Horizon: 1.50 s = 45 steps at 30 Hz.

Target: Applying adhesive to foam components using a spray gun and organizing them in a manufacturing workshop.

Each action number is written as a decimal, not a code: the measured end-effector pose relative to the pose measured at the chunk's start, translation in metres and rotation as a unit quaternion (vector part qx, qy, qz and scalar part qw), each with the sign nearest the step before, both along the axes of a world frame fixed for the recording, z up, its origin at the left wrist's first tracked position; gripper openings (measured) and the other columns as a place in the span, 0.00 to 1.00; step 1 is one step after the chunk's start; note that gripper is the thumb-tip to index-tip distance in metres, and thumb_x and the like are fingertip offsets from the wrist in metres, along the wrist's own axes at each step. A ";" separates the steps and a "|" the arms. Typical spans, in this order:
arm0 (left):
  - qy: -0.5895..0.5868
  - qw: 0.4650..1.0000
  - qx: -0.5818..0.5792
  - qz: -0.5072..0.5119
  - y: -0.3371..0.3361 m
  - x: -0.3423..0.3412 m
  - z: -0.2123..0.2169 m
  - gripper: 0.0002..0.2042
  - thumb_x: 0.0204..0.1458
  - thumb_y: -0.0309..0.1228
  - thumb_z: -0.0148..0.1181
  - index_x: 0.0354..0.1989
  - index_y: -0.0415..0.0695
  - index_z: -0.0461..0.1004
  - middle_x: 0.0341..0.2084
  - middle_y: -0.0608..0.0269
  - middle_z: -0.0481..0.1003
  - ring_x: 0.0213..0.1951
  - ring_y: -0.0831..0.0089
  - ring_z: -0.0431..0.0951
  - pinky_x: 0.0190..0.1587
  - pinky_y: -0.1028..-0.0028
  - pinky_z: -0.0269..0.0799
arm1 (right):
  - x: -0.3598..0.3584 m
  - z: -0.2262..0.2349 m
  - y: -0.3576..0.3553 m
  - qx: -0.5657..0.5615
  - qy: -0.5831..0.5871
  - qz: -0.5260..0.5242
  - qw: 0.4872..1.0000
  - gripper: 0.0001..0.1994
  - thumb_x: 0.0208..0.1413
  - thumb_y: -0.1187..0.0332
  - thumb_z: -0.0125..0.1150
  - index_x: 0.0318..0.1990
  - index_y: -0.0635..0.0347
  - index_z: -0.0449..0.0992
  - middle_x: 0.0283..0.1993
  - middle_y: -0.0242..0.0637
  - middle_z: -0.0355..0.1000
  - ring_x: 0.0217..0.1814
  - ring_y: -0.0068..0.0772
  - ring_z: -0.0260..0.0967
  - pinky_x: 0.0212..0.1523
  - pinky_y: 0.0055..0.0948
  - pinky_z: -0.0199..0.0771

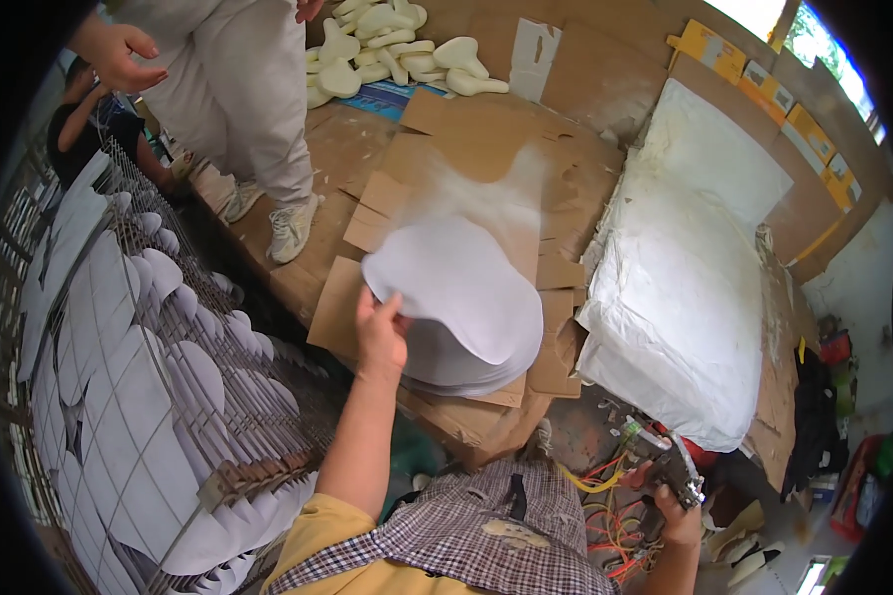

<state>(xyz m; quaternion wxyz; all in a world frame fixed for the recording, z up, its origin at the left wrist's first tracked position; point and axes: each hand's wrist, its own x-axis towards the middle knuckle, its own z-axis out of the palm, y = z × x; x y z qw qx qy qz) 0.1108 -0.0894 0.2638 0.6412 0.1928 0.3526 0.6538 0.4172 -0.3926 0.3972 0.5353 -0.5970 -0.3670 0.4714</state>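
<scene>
A stack of grey, saddle-shaped sheets [466,362] lies on cardboard in front of me. The top sheet [456,273] is turned out of line with those below, and my left hand [382,332] pinches its left edge between thumb and fingers. Off to the lower right, my right hand [673,511] is wrapped around a metal spray gun [680,466], held apart from the stack. A yellow hose [595,484] runs near the gun; where it joins is hidden.
Left of me stands a wire rack [184,397] loaded with grey sheets. Cream foam saddle pads [392,45] are piled at the back. A white-covered block [680,268] stands to the right. Another person [243,89] stands at the back left, with someone else [79,129] beyond the rack.
</scene>
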 end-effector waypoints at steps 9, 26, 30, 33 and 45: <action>-0.080 0.953 0.223 0.189 0.006 -0.073 0.148 0.16 0.54 0.20 0.46 0.52 0.42 0.64 0.43 0.59 0.71 0.44 0.66 0.74 0.47 0.66 0.72 | -0.004 0.027 0.009 -0.077 -0.003 0.106 0.991 0.32 0.43 0.78 0.61 0.60 0.66 0.59 0.37 0.40 0.72 0.32 0.26 0.69 0.32 0.27 0.71; 0.027 0.904 0.267 0.333 -0.012 -0.106 0.160 0.21 0.54 0.21 0.47 0.57 0.35 0.54 0.37 0.51 0.71 0.39 0.58 0.74 0.47 0.65 0.72 | -0.021 0.045 0.009 -0.081 -0.044 0.107 0.990 0.31 0.44 0.72 0.64 0.57 0.68 0.61 0.33 0.42 0.73 0.32 0.29 0.72 0.32 0.28 0.73; 0.041 0.924 0.191 0.328 -0.025 -0.104 0.125 0.21 0.53 0.22 0.48 0.57 0.35 0.55 0.37 0.54 0.71 0.37 0.62 0.74 0.44 0.67 0.71 | -0.040 0.036 0.037 -0.035 -0.004 0.175 0.984 0.30 0.43 0.82 0.60 0.58 0.68 0.61 0.33 0.40 0.73 0.32 0.27 0.71 0.33 0.26 0.71; 0.034 0.944 0.126 0.303 -0.031 -0.096 0.096 0.20 0.53 0.23 0.49 0.56 0.37 0.58 0.36 0.56 0.72 0.35 0.65 0.75 0.42 0.70 0.71 | -0.049 0.028 0.058 0.010 -0.020 0.124 0.992 0.30 0.44 0.82 0.58 0.58 0.69 0.59 0.34 0.40 0.72 0.32 0.27 0.71 0.33 0.26 0.71; 0.060 0.969 -0.054 0.234 -0.041 -0.086 -0.006 0.18 0.50 0.21 0.50 0.52 0.41 0.64 0.33 0.63 0.71 0.30 0.72 0.73 0.37 0.75 0.70 | -0.026 0.035 0.062 -0.019 -0.104 0.003 0.994 0.27 0.49 0.74 0.60 0.58 0.69 0.60 0.32 0.35 0.70 0.31 0.25 0.69 0.34 0.24 0.71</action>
